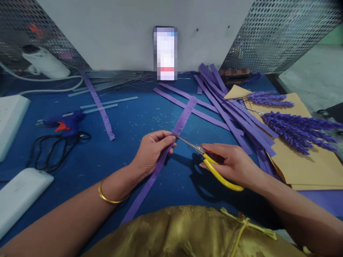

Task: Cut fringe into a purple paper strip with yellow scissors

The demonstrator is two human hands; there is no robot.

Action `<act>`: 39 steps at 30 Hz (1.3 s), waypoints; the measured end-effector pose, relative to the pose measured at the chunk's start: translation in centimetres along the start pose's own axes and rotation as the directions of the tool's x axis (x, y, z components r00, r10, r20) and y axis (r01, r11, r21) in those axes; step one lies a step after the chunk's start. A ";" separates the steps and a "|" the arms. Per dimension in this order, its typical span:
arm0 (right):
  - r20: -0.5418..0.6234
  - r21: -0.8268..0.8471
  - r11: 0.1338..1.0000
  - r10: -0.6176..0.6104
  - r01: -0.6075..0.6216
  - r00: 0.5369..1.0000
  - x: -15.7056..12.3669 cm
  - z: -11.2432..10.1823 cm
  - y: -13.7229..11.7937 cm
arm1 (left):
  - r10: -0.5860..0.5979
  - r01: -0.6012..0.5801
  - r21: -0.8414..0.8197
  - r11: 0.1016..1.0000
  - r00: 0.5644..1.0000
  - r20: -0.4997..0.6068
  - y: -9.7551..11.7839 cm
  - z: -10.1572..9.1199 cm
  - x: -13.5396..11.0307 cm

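A long purple paper strip (160, 167) runs through my left hand (152, 150), pinched between thumb and fingers. Beyond the thumb, its far part is cut into a fine fringe along one edge; the near part is uncut and trails down toward my lap. Yellow-handled scissors (214, 167) are gripped in my right hand (232, 162). Their blades point left and meet the strip just beside my left thumb. How far the blades are apart I cannot tell.
Loose purple strips (235, 117) lie at the right, beside purple lavender-like flower stems (297, 130) on tan paper (308, 171). On the left are a blue glue gun (64, 123), clear glue sticks (107, 102) and a fringed strip (100, 107). A phone (165, 53) leans against the back panel.
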State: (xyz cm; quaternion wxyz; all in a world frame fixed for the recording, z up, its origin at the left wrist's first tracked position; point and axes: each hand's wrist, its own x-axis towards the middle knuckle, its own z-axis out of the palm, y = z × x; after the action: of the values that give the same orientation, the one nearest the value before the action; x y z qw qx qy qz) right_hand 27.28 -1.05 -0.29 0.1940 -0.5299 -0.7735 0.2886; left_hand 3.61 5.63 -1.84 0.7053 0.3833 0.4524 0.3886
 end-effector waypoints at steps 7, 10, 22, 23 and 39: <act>-0.008 -0.017 1.000 0.024 -0.024 1.000 0.0 0.4 0.0 | 0.009 -0.009 -0.001 1.000 1.000 0.006 0.0 -0.1 0.0; -0.011 -0.033 0.999 0.020 -0.021 1.000 0.0 0.4 0.0 | 0.008 -0.008 0.002 1.000 1.000 0.020 0.0 -0.1 0.0; 0.013 0.006 1.000 -0.007 0.007 1.000 0.0 0.1 0.0 | 0.015 -0.015 0.023 1.000 0.999 0.028 -0.2 -0.2 0.0; 0.014 0.012 1.000 -0.006 0.006 1.000 0.0 0.1 0.0 | 0.019 -0.019 0.023 1.000 0.999 0.029 -0.1 -0.1 0.0; 0.012 0.021 1.000 0.000 0.000 1.000 0.0 0.1 0.1 | -0.014 0.014 -0.001 1.000 0.999 0.039 0.0 -0.1 0.1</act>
State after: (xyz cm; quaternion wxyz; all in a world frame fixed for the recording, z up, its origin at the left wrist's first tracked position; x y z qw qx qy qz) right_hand 27.24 -1.06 -0.43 0.1949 -0.5260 -0.7717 0.2998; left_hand 3.50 5.72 -1.86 0.7169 0.3870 0.4411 0.3764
